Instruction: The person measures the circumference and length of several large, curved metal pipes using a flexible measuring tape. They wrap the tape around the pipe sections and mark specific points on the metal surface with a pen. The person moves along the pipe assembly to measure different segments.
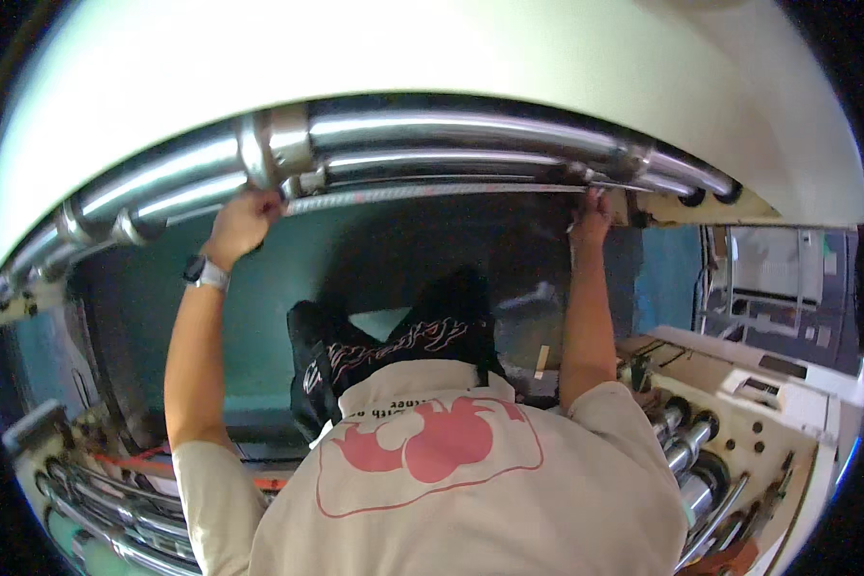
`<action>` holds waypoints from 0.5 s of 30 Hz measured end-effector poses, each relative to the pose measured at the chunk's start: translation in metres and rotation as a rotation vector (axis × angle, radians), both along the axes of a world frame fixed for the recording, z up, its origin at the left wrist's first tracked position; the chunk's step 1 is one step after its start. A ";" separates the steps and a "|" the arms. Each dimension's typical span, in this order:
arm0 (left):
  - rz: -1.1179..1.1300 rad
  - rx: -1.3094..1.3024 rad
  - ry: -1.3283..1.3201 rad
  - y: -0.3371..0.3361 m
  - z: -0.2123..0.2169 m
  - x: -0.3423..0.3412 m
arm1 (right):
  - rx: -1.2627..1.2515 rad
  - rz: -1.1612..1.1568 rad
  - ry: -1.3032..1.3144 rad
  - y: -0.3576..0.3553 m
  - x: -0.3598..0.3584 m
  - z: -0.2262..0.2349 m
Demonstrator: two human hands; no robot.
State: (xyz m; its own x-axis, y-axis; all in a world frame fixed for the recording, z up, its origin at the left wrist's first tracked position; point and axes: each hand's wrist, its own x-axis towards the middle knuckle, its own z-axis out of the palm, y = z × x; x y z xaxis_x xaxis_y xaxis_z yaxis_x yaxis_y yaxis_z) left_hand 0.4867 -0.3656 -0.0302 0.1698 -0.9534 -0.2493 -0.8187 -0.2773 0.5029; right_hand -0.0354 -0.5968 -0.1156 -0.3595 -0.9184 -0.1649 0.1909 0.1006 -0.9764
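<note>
A thin white measuring tape [432,191], with fine marks along it, stretches almost level beneath the steel rollers [470,128]. My left hand [247,223] is closed on its left end, close under a metal collar [288,139] on the upper roller. At the other end, my right hand [593,213] pinches the tape just below a small fitting [578,173] on the lower shaft. Both arms reach forward, and a watch [204,273] is on my left wrist. The fingertips of each hand are partly hidden.
A large pale machine cover [413,48] hangs over the rollers. Behind me stand more machine parts: rollers [125,518] at lower left and a cream-coloured frame [768,422] at lower right. A green floor [250,355] lies below, with a metal rack [763,269] off to the right.
</note>
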 end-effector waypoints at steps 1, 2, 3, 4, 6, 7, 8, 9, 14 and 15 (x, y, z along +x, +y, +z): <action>0.041 0.010 0.088 0.002 -0.003 -0.008 | -0.007 0.068 0.115 -0.004 -0.023 -0.010; -0.074 -0.071 0.038 0.002 -0.024 -0.005 | -0.012 0.128 0.232 -0.004 -0.057 -0.036; -0.036 -0.050 0.070 0.008 -0.023 -0.014 | 0.021 0.168 0.280 0.000 -0.072 -0.049; -0.102 0.055 0.017 0.010 -0.026 -0.015 | 0.047 0.212 0.331 0.003 -0.085 -0.058; -0.081 0.179 0.023 0.031 -0.036 -0.018 | 0.069 0.274 0.338 0.007 -0.089 -0.058; -0.093 0.243 -0.038 0.039 -0.036 -0.022 | 0.038 0.308 0.358 0.009 -0.089 -0.054; -0.093 0.312 -0.102 0.053 -0.037 -0.026 | -0.071 0.368 0.408 0.012 -0.079 -0.042; -0.104 0.356 -0.083 0.074 -0.050 -0.022 | -0.181 0.429 0.456 0.013 -0.064 -0.022; -0.018 0.628 0.138 0.131 -0.060 -0.027 | -0.293 0.652 1.162 0.005 -0.049 0.036; 0.139 0.678 0.242 0.158 -0.094 -0.010 | -0.330 0.663 1.225 0.000 -0.048 0.035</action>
State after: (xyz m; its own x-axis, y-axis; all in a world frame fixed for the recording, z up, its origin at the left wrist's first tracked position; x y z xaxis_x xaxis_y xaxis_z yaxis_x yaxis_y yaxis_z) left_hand 0.4766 -0.2077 -0.1239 0.1432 -0.5497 -0.8230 -0.6412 -0.6849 0.3459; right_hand -0.0833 -0.5963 -0.0804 0.3861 -0.9047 0.1803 -0.7657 -0.4233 -0.4843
